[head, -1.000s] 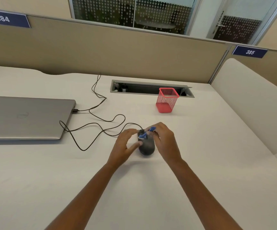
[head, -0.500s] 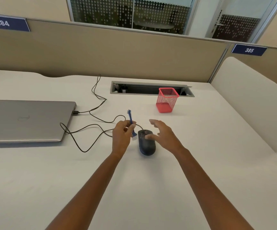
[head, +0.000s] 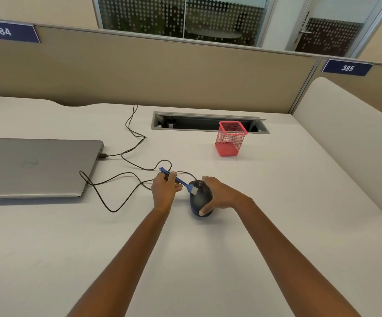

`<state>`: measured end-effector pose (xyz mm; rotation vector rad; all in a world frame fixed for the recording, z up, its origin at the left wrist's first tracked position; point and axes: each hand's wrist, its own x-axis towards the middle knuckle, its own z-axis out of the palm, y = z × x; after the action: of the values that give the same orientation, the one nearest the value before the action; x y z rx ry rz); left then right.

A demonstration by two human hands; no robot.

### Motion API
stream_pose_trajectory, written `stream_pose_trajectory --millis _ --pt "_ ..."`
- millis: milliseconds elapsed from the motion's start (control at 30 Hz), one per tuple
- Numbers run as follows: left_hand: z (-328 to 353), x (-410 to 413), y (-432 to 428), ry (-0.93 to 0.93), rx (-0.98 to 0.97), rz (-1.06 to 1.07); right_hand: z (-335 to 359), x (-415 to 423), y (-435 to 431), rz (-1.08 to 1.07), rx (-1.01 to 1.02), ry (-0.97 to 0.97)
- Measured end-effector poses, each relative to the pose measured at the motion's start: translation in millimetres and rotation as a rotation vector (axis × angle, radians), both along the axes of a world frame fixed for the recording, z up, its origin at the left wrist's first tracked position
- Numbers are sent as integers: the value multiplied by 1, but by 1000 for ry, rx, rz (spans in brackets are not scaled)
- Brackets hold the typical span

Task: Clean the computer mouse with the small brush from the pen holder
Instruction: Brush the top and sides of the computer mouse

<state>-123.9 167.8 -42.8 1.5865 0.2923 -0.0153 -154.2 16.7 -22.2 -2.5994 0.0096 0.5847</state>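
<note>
Grip of left hand (head: 164,191) on brush (head: 181,180); mouse (head: 198,199) partly under right hand (head: 222,193)

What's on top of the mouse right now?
The right hand holds the mouse across its right side, thumb at the near end. The brush, pinched by the left hand, touches its front left with its pale head. That right side is covered.

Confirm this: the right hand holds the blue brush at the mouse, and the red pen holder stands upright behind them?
Wrong hand. The head view shows the left hand holding the blue brush at the mouse; the right hand holds the mouse. The red pen holder stands upright behind them.
</note>
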Motion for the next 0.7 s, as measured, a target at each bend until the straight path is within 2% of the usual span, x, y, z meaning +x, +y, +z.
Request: stream_pose_trajectory --millis 133,333,433,600,700 --pt "2 -1 -2 -13 -8 34 0 7 -2 -1 -24 43" --pt "6 -3 4 -161 168 121 2 10 -4 6 -33 57" --pt "11 -2 7 -188 135 164 3 11 -3 11 -35 59" --pt "12 2 -5 -149 71 60 3 12 -2 14 -37 67" --pt "7 2 -11 -125 106 17 2 11 -1 6 -45 67"
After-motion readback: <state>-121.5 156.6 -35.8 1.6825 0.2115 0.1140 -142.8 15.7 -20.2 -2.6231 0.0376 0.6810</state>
